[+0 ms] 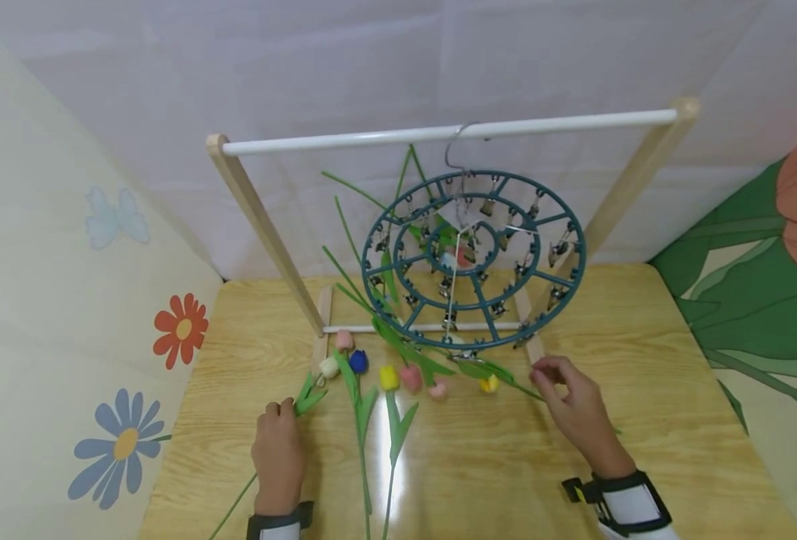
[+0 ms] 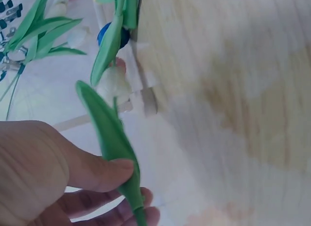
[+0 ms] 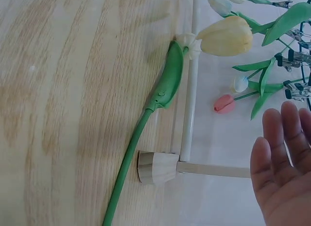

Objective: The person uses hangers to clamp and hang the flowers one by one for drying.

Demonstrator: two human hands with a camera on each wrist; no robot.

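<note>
My left hand (image 1: 280, 454) pinches an artificial white tulip (image 1: 329, 367) by its stem, thumb on the green leaf (image 2: 109, 124). Its stem trails toward the table's front left. Over the right foot of a wooden rack, my right hand (image 1: 577, 409) is held with straight fingers and an exposed palm (image 3: 291, 197), holding nothing. Beside it a cream tulip (image 3: 190, 43) lies on the table, its stem running toward the front right. A round dark-green clip hanger (image 1: 479, 345) hangs by its hook from the rack's white bar (image 1: 344, 139). Tulips, including a yellow one (image 3: 228, 36), dangle from its clips.
Blue (image 1: 358, 361), yellow (image 1: 389, 377) and pink (image 1: 344, 340) tulips lie between my hands, with stems toward the front edge. Wooden posts (image 1: 263, 225) flank the hanger. A pale cloth (image 1: 304, 67) covers the back, and flower-printed panels stand at both sides.
</note>
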